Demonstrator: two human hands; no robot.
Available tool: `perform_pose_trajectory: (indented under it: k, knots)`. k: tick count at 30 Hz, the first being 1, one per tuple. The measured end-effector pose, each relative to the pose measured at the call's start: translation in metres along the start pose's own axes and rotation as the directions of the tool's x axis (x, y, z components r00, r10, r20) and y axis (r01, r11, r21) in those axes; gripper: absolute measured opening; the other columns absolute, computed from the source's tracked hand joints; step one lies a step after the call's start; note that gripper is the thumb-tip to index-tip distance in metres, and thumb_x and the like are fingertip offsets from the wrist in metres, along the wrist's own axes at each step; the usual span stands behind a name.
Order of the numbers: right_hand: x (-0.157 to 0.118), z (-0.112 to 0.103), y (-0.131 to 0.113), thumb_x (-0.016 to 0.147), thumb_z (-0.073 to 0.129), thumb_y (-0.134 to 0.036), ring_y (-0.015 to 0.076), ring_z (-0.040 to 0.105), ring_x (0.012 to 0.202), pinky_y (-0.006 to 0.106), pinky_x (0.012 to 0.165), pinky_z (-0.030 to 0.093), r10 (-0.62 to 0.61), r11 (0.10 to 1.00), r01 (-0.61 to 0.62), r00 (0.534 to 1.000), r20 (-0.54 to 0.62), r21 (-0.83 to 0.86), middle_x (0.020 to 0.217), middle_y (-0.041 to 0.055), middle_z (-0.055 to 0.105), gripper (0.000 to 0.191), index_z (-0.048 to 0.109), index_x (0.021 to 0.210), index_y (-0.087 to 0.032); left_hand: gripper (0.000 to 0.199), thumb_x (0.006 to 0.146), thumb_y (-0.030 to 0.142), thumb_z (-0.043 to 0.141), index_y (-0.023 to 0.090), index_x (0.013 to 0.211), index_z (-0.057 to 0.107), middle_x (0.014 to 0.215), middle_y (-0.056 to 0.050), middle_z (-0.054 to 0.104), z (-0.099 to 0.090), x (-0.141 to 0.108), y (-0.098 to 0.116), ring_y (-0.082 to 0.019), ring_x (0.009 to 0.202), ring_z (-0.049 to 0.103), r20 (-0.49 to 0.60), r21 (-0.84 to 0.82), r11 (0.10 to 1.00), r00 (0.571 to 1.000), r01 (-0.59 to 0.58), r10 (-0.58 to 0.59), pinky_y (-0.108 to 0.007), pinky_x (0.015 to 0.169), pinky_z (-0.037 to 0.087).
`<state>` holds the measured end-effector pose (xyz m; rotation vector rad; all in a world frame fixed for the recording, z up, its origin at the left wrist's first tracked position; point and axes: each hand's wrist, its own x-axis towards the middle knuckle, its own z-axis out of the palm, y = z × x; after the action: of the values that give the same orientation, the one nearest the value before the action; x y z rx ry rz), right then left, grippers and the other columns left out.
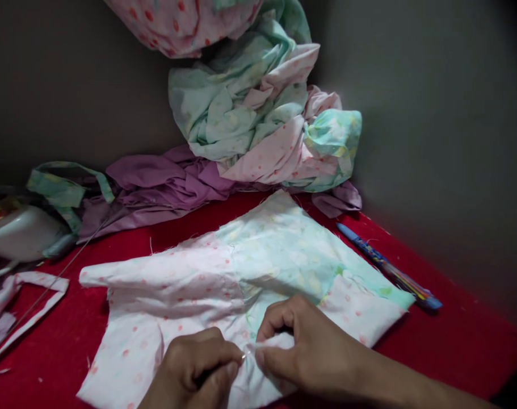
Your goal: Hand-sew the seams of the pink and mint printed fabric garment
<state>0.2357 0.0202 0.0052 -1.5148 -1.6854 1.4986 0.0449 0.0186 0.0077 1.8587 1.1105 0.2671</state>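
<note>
A patchwork cloth [207, 278], white-pink with red dots joined to pale green floral pieces, lies spread on the red surface, with frayed edges. At its front edge my left hand [198, 363] is closed in a pinch. A short shiny sliver, seemingly a needle [244, 357], shows at its fingertips; most of it is hidden. Just beside it, my right hand [303, 346] pinches a raised fold of the same cloth between thumb and fingers. The two hands' fingertips are close together but apart.
A heap of green and pink cloth [241, 108] stands at the back against grey walls, with purple cloth [164, 182] below it. A blue pen-like item [390, 267] lies right. On the left are a white cup-like container [24, 230] and a cloth strip [41, 278].
</note>
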Motion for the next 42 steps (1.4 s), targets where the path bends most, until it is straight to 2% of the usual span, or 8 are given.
perform_pose_trajectory:
  k: [3,7,13,22,27,32,42]
  knots:
    - [0.002,-0.002,-0.001,0.062,0.057,-0.019,0.0108,0.047,0.053,0.018,0.046,0.035,0.047,0.997,-0.049,0.998,0.042,0.052,0.056,-0.001,0.056,0.01,0.064,0.065,-0.013,0.028,0.081,0.027,0.045,0.017,0.068,0.066,0.063,-0.002,0.056,-0.005,0.002,0.001,-0.014,0.061,0.053,0.042,-0.119,0.99,0.997,0.074,-0.07,-0.02,0.054,0.037]
    - [0.002,-0.004,-0.002,0.061,0.057,-0.018,0.0103,0.046,0.053,0.017,0.047,0.035,0.059,0.995,-0.063,0.997,0.054,0.076,0.056,-0.0015,0.055,0.009,0.064,0.064,-0.012,0.028,0.08,0.03,0.047,0.016,0.068,0.068,0.061,-0.001,0.051,-0.009,0.001,0.001,-0.014,0.059,0.049,0.064,-0.189,0.974,0.992,0.122,-0.112,-0.022,0.053,0.036]
    - [0.002,-0.004,-0.002,0.06,0.058,-0.019,0.0111,0.046,0.055,0.018,0.048,0.036,0.08,0.995,-0.082,0.996,0.037,0.055,0.057,-0.0014,0.054,0.01,0.064,0.065,-0.013,0.028,0.076,0.032,0.051,0.015,0.066,0.07,0.058,-0.001,0.049,-0.008,0.001,-0.005,-0.014,0.058,0.046,0.06,-0.279,0.954,0.993,0.113,-0.1,-0.023,0.053,0.033]
    - [0.001,-0.005,-0.003,0.062,0.057,-0.019,0.0124,0.049,0.058,0.018,0.051,0.037,0.05,0.996,-0.054,0.997,0.064,0.068,0.059,-0.0008,0.055,0.008,0.063,0.065,-0.014,0.027,0.075,0.034,0.054,0.016,0.062,0.069,0.058,-0.001,0.049,-0.009,0.001,-0.007,-0.014,0.057,0.045,0.066,-0.358,0.926,0.992,0.124,-0.107,-0.024,0.053,0.032]
    - [0.002,-0.004,0.0,0.063,0.059,-0.02,0.0111,0.047,0.055,0.018,0.049,0.035,0.037,0.985,-0.055,0.993,0.109,0.164,0.058,-0.0007,0.055,0.009,0.062,0.068,-0.013,0.024,0.075,0.031,0.055,0.016,0.063,0.069,0.058,-0.001,0.05,-0.01,0.002,-0.007,-0.014,0.057,0.045,0.08,-0.351,0.931,0.994,0.103,-0.079,-0.024,0.054,0.032]
    - [0.002,-0.001,0.004,0.065,0.06,-0.021,0.0108,0.047,0.055,0.018,0.05,0.035,0.005,0.981,-0.03,0.991,0.132,0.19,0.058,-0.0009,0.055,0.01,0.063,0.07,-0.013,0.023,0.075,0.03,0.054,0.017,0.063,0.07,0.058,-0.001,0.052,-0.009,0.003,-0.007,-0.014,0.058,0.046,0.083,-0.307,0.948,0.995,0.08,-0.057,-0.023,0.055,0.033]
    - [0.001,-0.012,0.003,0.063,0.065,-0.026,0.0108,0.046,0.056,0.018,0.049,0.034,-0.014,1.0,0.013,0.994,0.111,0.011,0.061,-0.0011,0.055,0.015,0.065,0.068,-0.012,0.025,0.076,0.029,0.052,0.016,0.062,0.067,0.059,0.0,0.047,-0.01,0.005,-0.002,-0.013,0.058,0.043,0.08,-0.284,0.949,0.99,0.134,-0.116,-0.023,0.054,0.031]
